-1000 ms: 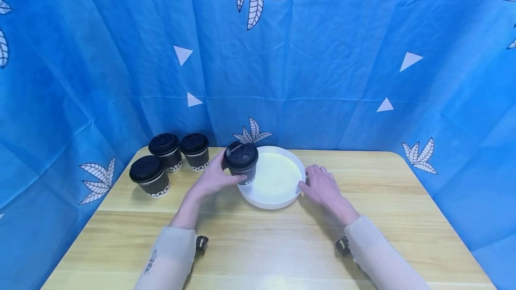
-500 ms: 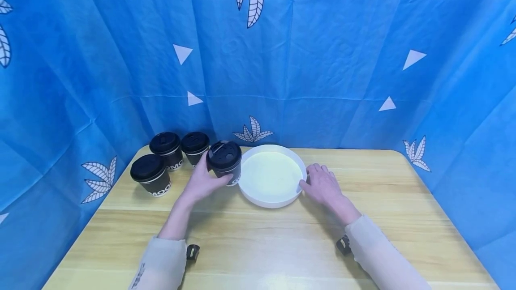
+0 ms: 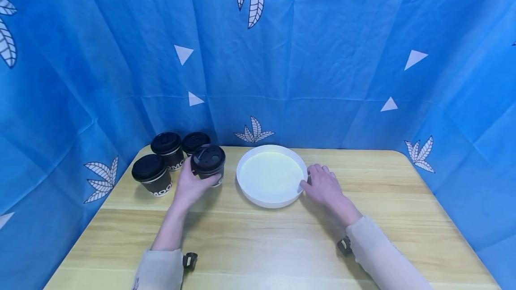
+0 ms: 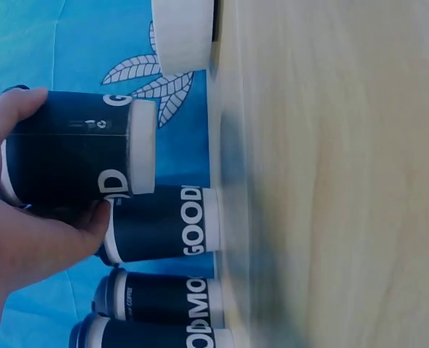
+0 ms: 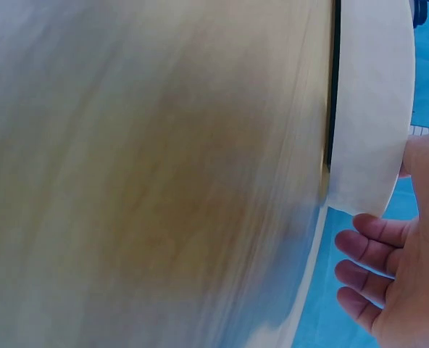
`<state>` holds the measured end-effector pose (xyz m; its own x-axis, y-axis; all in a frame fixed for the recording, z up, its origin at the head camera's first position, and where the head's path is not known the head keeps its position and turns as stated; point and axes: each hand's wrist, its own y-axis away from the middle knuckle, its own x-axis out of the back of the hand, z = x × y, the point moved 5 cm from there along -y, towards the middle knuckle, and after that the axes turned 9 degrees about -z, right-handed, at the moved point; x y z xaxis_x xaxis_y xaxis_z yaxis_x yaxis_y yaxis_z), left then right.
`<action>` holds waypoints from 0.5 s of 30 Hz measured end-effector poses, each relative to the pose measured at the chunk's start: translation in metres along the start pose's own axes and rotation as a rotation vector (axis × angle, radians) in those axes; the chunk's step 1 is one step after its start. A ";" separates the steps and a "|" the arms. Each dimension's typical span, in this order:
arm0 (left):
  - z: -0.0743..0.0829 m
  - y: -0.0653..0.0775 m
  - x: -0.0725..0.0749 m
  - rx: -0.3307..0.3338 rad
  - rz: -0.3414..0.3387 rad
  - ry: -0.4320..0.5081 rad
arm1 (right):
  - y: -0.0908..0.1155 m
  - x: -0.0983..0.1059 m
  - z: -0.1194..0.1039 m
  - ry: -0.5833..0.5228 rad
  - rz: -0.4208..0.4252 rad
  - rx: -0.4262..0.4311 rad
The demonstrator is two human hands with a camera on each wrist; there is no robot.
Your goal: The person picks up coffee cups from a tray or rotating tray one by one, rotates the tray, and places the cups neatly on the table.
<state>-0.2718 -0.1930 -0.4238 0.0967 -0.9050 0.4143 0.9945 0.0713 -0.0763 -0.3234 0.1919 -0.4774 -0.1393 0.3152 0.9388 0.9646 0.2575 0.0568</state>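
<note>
A black-lidded paper coffee cup (image 3: 208, 160) is in my left hand (image 3: 191, 185), thumb on its near side and fingers round its far left. The left wrist view shows this cup (image 4: 69, 148) raised off the table, its white base bare. To its right lies a round white tray (image 3: 272, 203) with a low wall. My right hand (image 3: 324, 187) holds the tray's right rim. In the right wrist view, that hand (image 5: 410, 268) has its thumb at the top of the tray wall (image 5: 374, 101) and a fingertip against the outside; the other fingers curl loosely.
Three similar cups stand upright at the table's back left: a front cup (image 3: 152, 174), a rear cup (image 3: 167, 149) and one partly hidden cup (image 3: 195, 141) behind the held one. A blue curtain (image 3: 330, 57) rises behind the wooden table (image 3: 274, 245).
My left hand has carried the cup leftward, from over the tray's left edge to a spot left of the tray, before the standing cups. The right hand and the tray stay put.
</note>
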 end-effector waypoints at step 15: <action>-0.011 0.008 0.021 0.068 0.196 0.018 | 0.002 -0.002 0.000 -0.011 0.003 -0.005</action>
<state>-0.2620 -0.2156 -0.4259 0.2884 -0.8784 0.3811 0.9572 0.2741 -0.0925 -0.3216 0.1917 -0.4791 -0.1391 0.3257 0.9352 0.9661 0.2522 0.0558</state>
